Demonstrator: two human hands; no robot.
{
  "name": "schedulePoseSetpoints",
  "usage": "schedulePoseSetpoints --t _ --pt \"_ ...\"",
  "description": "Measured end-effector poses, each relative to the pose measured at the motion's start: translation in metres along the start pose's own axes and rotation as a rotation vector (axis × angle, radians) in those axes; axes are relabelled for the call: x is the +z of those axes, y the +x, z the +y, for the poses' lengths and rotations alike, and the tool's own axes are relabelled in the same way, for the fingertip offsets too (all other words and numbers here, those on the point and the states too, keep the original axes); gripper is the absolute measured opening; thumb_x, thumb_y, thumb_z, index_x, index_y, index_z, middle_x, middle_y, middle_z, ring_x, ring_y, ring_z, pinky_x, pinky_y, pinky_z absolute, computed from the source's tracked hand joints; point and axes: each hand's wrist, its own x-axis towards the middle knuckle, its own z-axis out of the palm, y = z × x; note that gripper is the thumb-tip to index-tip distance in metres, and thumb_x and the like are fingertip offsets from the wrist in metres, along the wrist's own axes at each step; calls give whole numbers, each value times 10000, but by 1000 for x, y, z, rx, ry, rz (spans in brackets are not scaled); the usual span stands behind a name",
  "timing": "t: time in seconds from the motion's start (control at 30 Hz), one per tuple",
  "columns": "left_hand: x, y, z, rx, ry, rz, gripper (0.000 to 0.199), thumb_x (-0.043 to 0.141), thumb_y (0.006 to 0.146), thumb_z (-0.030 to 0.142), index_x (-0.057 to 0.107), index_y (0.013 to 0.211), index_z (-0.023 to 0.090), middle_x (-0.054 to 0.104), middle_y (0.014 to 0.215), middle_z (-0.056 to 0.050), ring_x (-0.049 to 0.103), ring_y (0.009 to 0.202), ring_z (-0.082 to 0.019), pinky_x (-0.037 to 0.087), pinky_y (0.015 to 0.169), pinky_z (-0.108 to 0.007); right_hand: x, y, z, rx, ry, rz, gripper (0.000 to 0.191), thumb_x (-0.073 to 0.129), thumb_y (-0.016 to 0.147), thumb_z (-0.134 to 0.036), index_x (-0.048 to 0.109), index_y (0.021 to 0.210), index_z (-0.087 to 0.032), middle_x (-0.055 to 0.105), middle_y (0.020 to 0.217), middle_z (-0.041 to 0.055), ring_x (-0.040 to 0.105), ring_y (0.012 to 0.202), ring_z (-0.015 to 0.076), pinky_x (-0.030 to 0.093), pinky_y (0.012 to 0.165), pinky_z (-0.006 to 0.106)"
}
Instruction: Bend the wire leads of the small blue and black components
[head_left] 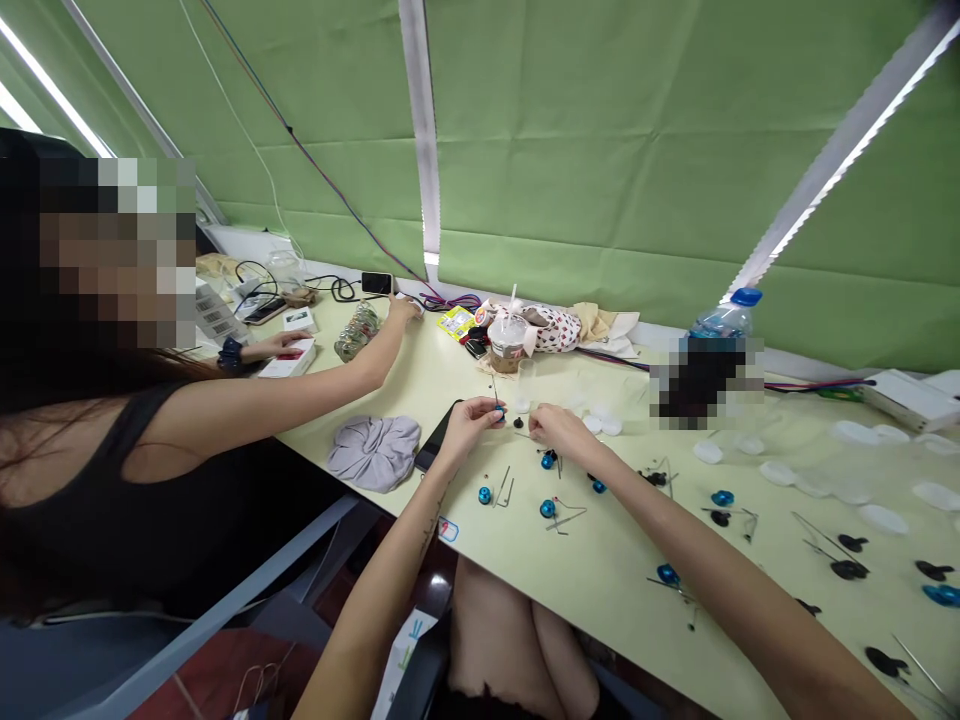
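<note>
My left hand (469, 425) pinches a small blue metal part (499, 412) with a thin dark wire (494, 392) standing up from it. My right hand (555, 430) reaches in from the right, its fingertips close to that part; anything between them is too small to tell. A small black piece (517, 423) lies on the pale table (622, 560) just below the gap between my hands. Several more blue parts, such as one (484, 495) and another (547, 508), lie near my hands among bent wires (502, 488).
A seated co-worker (150, 450) at the left reaches across the table's far end. A smartphone (435, 435) and grey fabric scrunchie (373, 452) lie left of my hands. Translucent white discs (780, 472) and black pieces (847, 570) spread rightward. A cup (508, 345) stands behind.
</note>
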Motion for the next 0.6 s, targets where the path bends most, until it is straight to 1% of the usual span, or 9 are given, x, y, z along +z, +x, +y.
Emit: schedulePoseSetpoints --t 0.07,0.17,0.23,0.33,0.47,0.53,0.6 --pt "-1 0 -1 1 7 4 332 775 677 324 717 925 111 712 880 -95 649 763 -171 552 778 -353 0 -1 -7 -62 -36 -15 129 503 885 -127 620 936 -147 624 1023 119 606 927 206 381 708 243" --pt "-2 1 -4 4 21 5 323 775 678 324 714 914 112 710 874 -92 650 755 -168 552 782 -358 0 -1 -14 -151 -85 -29 207 434 897 -50 598 999 -122 611 1053 154 605 948 217 390 737 258" --pt "-2 1 -6 9 32 6 316 774 678 326 711 901 111 710 864 -91 652 749 -168 551 786 -364 -3 0 -16 -197 -104 -42 219 427 892 -26 594 996 -122 617 1042 151 609 938 215 391 736 259" --pt "-2 1 -8 20 54 11 309 765 688 332 703 894 110 708 838 -88 655 748 -171 544 786 -363 -12 1 -11 -225 -108 -48 175 450 899 -53 589 967 -134 638 997 121 615 891 200 382 714 251" --pt "1 1 -10 46 85 -19 289 727 728 334 686 911 114 703 820 -83 655 767 -176 524 781 -346 -27 -8 4 -172 -91 -23 170 412 929 -114 568 982 -157 657 893 78 608 776 168 345 627 236" --pt "4 1 -9 62 103 -60 263 707 747 322 678 913 120 702 843 -84 652 796 -179 506 793 -333 -29 -16 11 -117 -92 -18 178 406 918 -115 571 972 -152 657 853 83 601 735 169 316 588 241" --pt "8 1 -9 76 124 -117 229 694 759 305 674 899 125 700 869 -83 646 827 -180 483 818 -323 -27 -22 17 -70 -97 -21 173 421 900 -115 587 933 -148 659 847 96 603 732 177 299 580 246"
